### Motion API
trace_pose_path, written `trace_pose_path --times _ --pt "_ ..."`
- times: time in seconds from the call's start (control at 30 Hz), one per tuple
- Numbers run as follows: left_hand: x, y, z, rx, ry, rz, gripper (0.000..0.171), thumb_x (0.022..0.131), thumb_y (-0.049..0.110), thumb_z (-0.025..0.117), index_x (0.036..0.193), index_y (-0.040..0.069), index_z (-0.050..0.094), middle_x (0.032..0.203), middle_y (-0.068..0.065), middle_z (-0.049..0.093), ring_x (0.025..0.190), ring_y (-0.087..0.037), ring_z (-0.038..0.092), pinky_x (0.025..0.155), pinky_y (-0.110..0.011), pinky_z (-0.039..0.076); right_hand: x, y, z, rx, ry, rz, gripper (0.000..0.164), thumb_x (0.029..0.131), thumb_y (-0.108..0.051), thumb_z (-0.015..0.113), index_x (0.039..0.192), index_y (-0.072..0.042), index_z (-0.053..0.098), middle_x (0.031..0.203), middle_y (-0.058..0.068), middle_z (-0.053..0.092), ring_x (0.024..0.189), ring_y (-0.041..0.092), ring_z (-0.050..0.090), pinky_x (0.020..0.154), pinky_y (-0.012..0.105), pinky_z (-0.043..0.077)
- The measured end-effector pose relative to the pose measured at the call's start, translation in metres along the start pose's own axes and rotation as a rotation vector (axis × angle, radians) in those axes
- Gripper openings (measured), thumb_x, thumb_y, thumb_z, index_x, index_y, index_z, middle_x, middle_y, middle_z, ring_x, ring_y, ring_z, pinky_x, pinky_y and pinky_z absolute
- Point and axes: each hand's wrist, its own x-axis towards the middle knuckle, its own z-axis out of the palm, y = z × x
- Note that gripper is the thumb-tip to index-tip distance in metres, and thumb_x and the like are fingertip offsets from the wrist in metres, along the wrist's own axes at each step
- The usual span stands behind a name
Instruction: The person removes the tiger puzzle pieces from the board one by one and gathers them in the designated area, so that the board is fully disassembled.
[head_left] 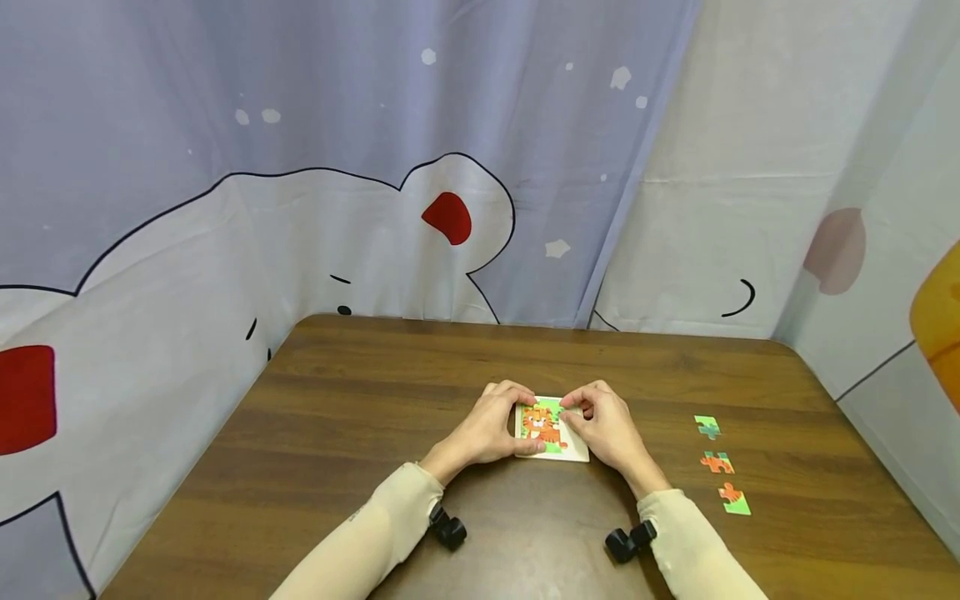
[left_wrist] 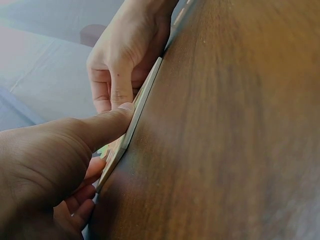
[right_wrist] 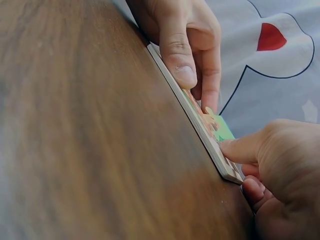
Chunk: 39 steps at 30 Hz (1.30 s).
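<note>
Before printed curtains (head_left: 337, 100), a wooden table (head_left: 322, 417) bears a puzzle (head_left: 536, 422)

You have the puzzle board (head_left: 576, 448) on the wooden tabletop (head_left: 337, 417), its orange animal picture partly filled in and its lower right part bare. Your left hand (head_left: 491, 425) grips the board's left side, thumb along the near edge. Your right hand (head_left: 609, 427) pinches a green piece (head_left: 553, 407) at the board's far edge. Right of the board, well apart, you have three loose pieces in a column: a green-and-teal one (head_left: 706, 422), an orange-and-teal one (head_left: 716, 463) and an orange-and-green one (head_left: 738, 503). Behind the board hangs a printed curtain (head_left: 337, 100).
</note>
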Motion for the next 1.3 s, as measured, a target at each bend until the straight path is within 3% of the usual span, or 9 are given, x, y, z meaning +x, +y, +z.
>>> trace_pose_path --times 0.27,0.7,0.97,1.3 --pt "0.001 -0.003 -0.001 0.002 0.005 0.006 0.066 0.084 0.033 0.1 0.136 0.003 0.071 0.146 -0.009 0.065 0.137 -0.032 0.053 0.123 -0.052 0.04 0.004 -0.003 0.001 -0.004 0.014 0.0 0.007 0.098 -0.009 0.085 0.102 -0.014 0.083 0.105 0.006 0.065 0.091 0.018 0.06 0.083 0.033 0.048" --pt "0.001 0.0 0.0 -0.009 -0.004 -0.004 0.065 0.085 0.032 0.099 0.137 0.004 0.071 0.147 -0.008 0.065 0.137 -0.031 0.053 0.121 -0.051 0.042 0.001 0.001 -0.003 0.08 0.011 0.031 0.006 0.1 -0.011 0.084 0.106 -0.011 0.084 0.112 0.01 0.068 0.088 0.018 0.064 0.077 0.027 0.052" --pt "0.0 0.001 0.001 0.002 -0.007 0.002 0.065 0.086 0.032 0.099 0.136 0.004 0.071 0.146 -0.008 0.065 0.137 -0.03 0.053 0.121 -0.05 0.042 -0.002 0.001 -0.005 0.092 0.015 0.007 0.005 0.101 -0.01 0.083 0.106 -0.01 0.083 0.113 0.012 0.069 0.089 0.016 0.066 0.077 0.025 0.053" --pt "0.0 0.001 0.0 0.004 0.007 0.012 0.064 0.084 0.031 0.1 0.134 0.003 0.071 0.144 -0.009 0.066 0.135 -0.031 0.054 0.12 -0.05 0.042 0.0 0.0 -0.018 0.098 0.031 -0.001 0.007 0.102 -0.009 0.081 0.109 -0.008 0.083 0.113 0.012 0.069 0.089 0.018 0.066 0.076 0.024 0.052"
